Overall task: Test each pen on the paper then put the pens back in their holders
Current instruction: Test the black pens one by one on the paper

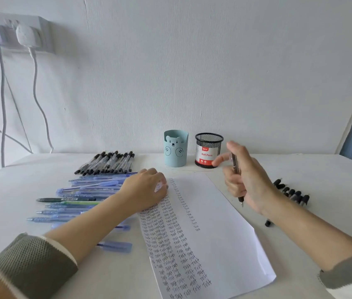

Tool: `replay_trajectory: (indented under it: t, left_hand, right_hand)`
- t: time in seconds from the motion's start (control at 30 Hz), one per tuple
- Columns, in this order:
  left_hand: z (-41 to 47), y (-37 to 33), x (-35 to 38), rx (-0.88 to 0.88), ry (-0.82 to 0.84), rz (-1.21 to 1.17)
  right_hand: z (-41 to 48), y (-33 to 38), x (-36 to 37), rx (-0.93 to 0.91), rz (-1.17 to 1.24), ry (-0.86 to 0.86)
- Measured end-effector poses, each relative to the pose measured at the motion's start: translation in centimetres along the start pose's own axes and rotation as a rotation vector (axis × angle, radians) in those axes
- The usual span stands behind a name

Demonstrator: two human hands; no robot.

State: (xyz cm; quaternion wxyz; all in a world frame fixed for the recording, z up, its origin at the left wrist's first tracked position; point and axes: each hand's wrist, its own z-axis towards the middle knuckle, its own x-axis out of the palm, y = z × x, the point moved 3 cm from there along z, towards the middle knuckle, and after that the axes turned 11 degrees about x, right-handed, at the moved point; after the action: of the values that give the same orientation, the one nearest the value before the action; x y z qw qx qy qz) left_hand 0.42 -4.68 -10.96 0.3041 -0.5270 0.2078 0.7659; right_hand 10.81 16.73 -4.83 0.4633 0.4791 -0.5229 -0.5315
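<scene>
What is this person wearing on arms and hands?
The left hand and right hand are bare: no gloves, watch or ring shows. The left sleeve is grey-green knit with a cream edge and a tan part nearer the camera; the right sleeve is grey-green knit too.

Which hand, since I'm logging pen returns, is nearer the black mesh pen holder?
Right. The right hand, gripping a pen, is just right of the black mesh pen holder, forefinger close to it. The left hand presses the paper, farther to its lower left.

Your right hand (246, 182) held a dark pen (235, 164) tip-down beside the "Test"-covered paper (213, 216); teal bear holder (175, 154) and black mesh holder (207, 151) stood behind.
</scene>
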Motion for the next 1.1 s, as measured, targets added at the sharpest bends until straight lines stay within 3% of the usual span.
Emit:
replay_trajectory:
  t: [0.17, 0.27, 0.43, 0.57, 0.83, 1.0, 1.1]
  left_hand:
    - [-0.1, -0.3, 0.0, 0.002, -0.010, 0.024]
    - [-0.2, -0.4, -0.2, -0.001, -0.006, 0.020]
    - [-0.3, -0.5, -0.3, -0.011, 0.011, 0.017]
    - [-0.3, -0.7, -0.4, -0.018, 0.007, 0.023]
    - [-0.2, -0.6, -0.2, -0.010, 0.001, 0.014]
    - [-0.2, -0.4, 0.0, -0.005, -0.004, 0.008]
    - [-0.2, -0.4, 0.1, 0.007, -0.037, 0.003]
  right_hand:
    - [0.0, 0.1, 0.4, 0.061, 0.162, 0.087]
    - [-0.1, -0.7, 1.2, 0.201, 0.293, 0.261]
    - [-0.1, -2.6, 1.9, 0.250, -0.024, 0.254]
    - [-0.4, -3.9, 3.1, 0.237, -0.149, 0.376]
    - [-1.0, -5.5, 2.4, 0.034, -0.441, 0.214]
    - [-1.3, -5.8, 2.4, 0.121, -0.345, 0.182]
    - [-1.2, -6.0, 3.0, 0.050, -0.390, 0.186]
